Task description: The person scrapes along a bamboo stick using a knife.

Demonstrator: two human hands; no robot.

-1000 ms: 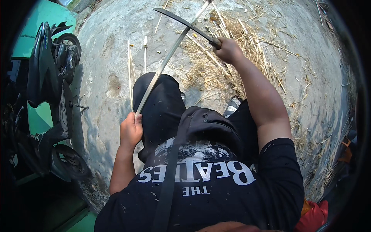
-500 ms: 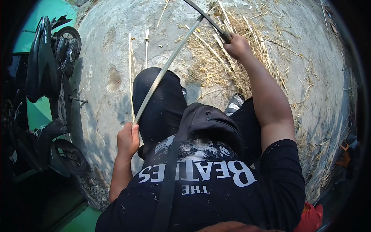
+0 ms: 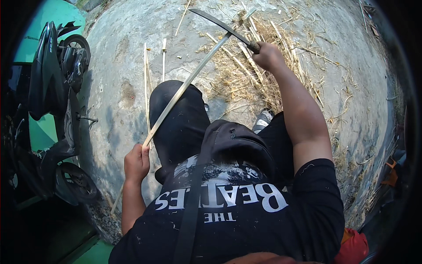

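Note:
My left hand (image 3: 137, 163) is closed around a long, pale, narrow bamboo strip (image 3: 180, 90). The strip slants from behind that hand, over my left knee, up toward the far middle, where its far end lies above the straw. In my right hand (image 3: 268, 56) is the dark handle of a machete (image 3: 215, 21) with a slightly curved blade. Pointing to the far left, the blade crosses the strip at its far part and appears to rest against it. The fingers of the right hand wrap the handle.
Thin pale shavings (image 3: 270, 83) lie heaped on the concrete ground beyond my right foot. Several loose bamboo strips (image 3: 146, 79) lie to the left and ahead. A black motorcycle (image 3: 48, 75) stands at the left. A red item (image 3: 354, 246) is at the lower right.
The strip has shifted back toward me, its near end now showing behind my left hand. That hand sits slightly lower and further left. The machete's tip has come into view.

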